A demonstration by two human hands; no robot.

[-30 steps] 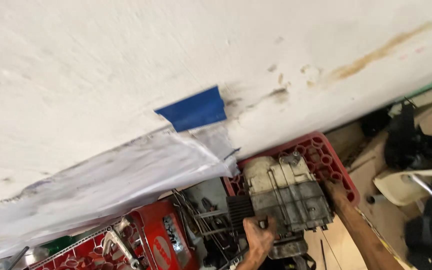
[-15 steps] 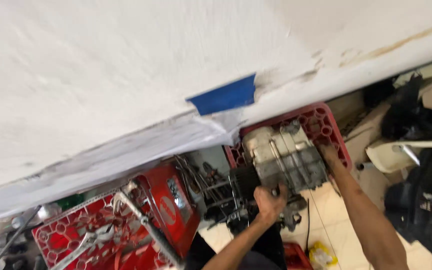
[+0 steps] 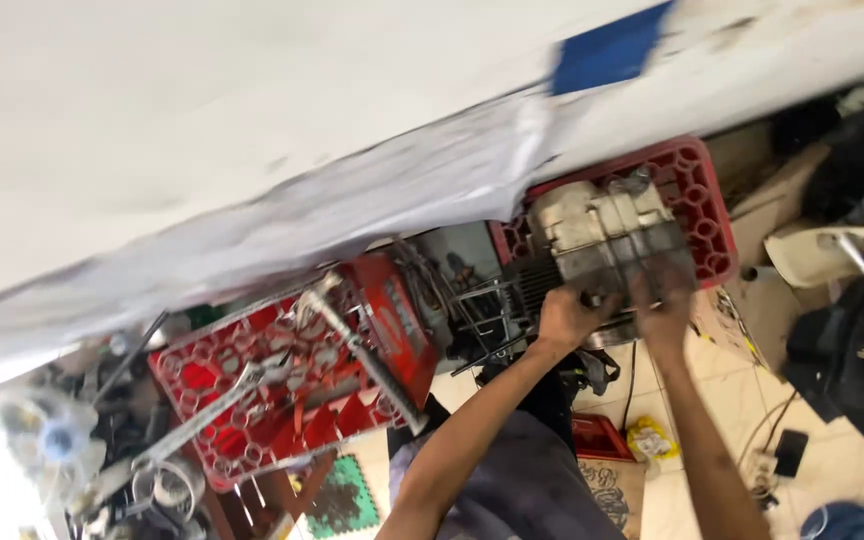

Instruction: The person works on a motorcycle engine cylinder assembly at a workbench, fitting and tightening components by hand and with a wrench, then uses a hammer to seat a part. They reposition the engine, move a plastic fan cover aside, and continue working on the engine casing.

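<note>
I see the grey engine block (image 3: 607,235) sitting on a red plastic crate (image 3: 702,190) near the white wall (image 3: 202,120). My left hand (image 3: 567,315) grips its near edge, fingers curled tight on the metal, arm stretched forward. My right hand (image 3: 664,300) presses beside it; motion blur hides its fingers, so I cannot tell their grip. Farther left, another red crate (image 3: 252,400) holds long metal tools (image 3: 362,355).
</note>
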